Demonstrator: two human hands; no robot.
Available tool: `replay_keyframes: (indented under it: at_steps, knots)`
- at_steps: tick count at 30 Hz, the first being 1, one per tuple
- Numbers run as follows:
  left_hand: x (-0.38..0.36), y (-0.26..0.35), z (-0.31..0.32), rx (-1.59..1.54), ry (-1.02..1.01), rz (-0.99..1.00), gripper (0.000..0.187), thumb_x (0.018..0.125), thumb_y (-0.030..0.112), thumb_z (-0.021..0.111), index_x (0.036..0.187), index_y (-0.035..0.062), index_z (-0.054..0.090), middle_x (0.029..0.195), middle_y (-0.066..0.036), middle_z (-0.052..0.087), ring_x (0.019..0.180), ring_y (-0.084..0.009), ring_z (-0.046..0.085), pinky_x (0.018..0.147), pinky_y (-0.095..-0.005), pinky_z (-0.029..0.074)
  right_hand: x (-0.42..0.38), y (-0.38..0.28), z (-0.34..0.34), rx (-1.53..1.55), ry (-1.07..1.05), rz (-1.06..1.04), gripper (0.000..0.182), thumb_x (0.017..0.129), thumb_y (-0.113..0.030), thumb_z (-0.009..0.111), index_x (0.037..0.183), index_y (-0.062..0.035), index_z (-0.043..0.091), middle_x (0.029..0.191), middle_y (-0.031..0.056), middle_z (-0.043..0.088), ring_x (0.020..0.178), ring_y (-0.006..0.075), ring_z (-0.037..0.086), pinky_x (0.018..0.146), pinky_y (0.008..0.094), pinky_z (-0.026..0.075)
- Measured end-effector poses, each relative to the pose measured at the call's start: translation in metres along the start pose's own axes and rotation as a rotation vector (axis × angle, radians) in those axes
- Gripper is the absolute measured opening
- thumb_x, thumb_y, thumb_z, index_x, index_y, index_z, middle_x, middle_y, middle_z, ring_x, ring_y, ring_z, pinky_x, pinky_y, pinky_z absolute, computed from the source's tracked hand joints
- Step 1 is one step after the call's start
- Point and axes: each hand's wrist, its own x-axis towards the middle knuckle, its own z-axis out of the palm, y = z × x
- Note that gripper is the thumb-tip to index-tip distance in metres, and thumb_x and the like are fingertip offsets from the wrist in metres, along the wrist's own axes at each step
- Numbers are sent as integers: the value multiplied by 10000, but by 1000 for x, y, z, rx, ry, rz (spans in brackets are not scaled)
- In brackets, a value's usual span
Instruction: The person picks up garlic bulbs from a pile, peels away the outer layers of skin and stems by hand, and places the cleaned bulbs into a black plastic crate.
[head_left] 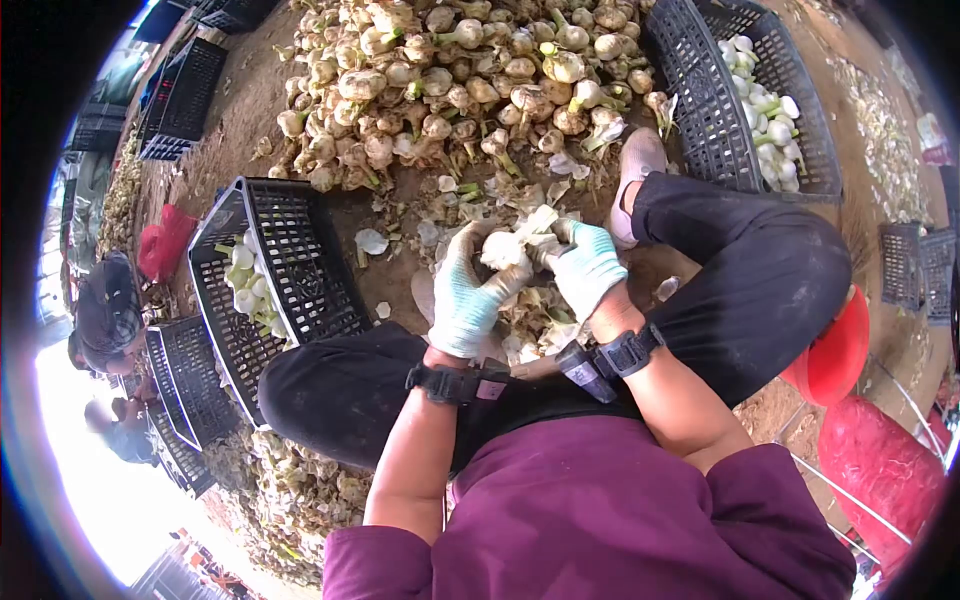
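Head view, left to right. Far left, another person [108, 310] crouches beside stacked crates. Black crate [300, 270] on the floor by the left knee, with a few peeled white bulbs [243, 285] at its left end. Left hand [467, 295], gloved, and right hand [588, 268], gloved, are drawn together over the lap, both closed on one bulb [508, 250]; the left cups it from below, the right pinches loose skin at its top. Unpeeled pile [460, 80] on the floor ahead. Second crate [715, 120] upper right, holding cleaned bulbs [765, 110]. Red stool [835, 355] under the right thigh.

Risks, as judged: a hard tug on the skin could tear off a clove or flick the bulb into the scraps [540, 330] between the legs; grit on the gloves may soil peeled surfaces.

The bulb looks pale, partly stripped, with papery flaps hanging loose; its stem end is hidden by fingers.
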Motion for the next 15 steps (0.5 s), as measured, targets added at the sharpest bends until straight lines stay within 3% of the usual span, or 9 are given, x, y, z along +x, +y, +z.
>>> replay_keyframes:
  at_steps: [1, 3, 4, 5, 6, 9, 11, 15]
  knots:
    - [-1, 5, 4, -279, 25, -134, 469, 710, 169, 634, 1103, 8, 434, 945, -89, 518, 840, -168, 531, 695, -273, 459, 2, -2, -2, -85, -90, 104, 192, 738, -102, 554, 871, 37, 564, 772, 127, 599, 645, 243, 565, 601, 304, 445]
    - [2, 10, 0, -808, -34, -445, 338, 775, 180, 562, 1037, -9, 463, 877, -94, 558, 752, -184, 557, 623, -278, 464, -2, 18, 4, -22, -32, 1, 190, 733, -99, 565, 869, 34, 566, 775, 133, 598, 667, 236, 569, 618, 294, 445]
    - [3, 12, -1, -884, -59, -461, 299, 806, 208, 519, 1003, -12, 473, 851, -104, 572, 694, -197, 566, 558, -274, 460, -5, 19, 4, 36, 27, -98, 188, 728, -96, 576, 868, 30, 568, 778, 140, 597, 688, 229, 573, 634, 283, 445]
    - [4, 10, 0, -911, -53, -451, 313, 815, 236, 503, 1008, -8, 474, 856, -108, 574, 687, -202, 568, 537, -270, 458, -8, 21, 4, -207, 62, -122, 216, 724, -94, 593, 900, 26, 562, 805, 128, 600, 723, 210, 573, 667, 270, 444]
    - [6, 8, 0, -938, -47, -441, 329, 824, 264, 488, 1013, -5, 475, 862, -112, 576, 680, -207, 570, 516, -266, 456, -12, 22, 2, -207, 61, -122, 216, 724, -94, 593, 900, 26, 562, 805, 128, 600, 723, 210, 573, 667, 270, 444]
    - [4, -2, -5, -1096, -138, -557, 364, 844, 323, 435, 1021, 7, 477, 855, -117, 582, 667, -208, 572, 473, -258, 445, -12, -19, -16, 29, -27, -20, 243, 736, -110, 592, 939, 17, 552, 833, 121, 596, 748, 193, 571, 674, 264, 446]
    - [4, -9, -4, -1050, -105, -563, 409, 849, 375, 396, 1043, 24, 473, 862, -121, 578, 645, -213, 564, 475, -262, 446, -11, -24, -17, 342, -138, 72, 250, 750, -102, 572, 969, 13, 540, 853, 105, 592, 778, 172, 567, 689, 253, 445]
    - [2, -11, -5, -1017, -92, -559, 463, 849, 438, 364, 1067, 45, 475, 868, -121, 577, 613, -220, 560, 474, -269, 447, -10, -5, -12, 370, -124, 107, 209, 761, -93, 522, 933, 21, 558, 813, 103, 607, 733, 164, 577, 659, 257, 439]
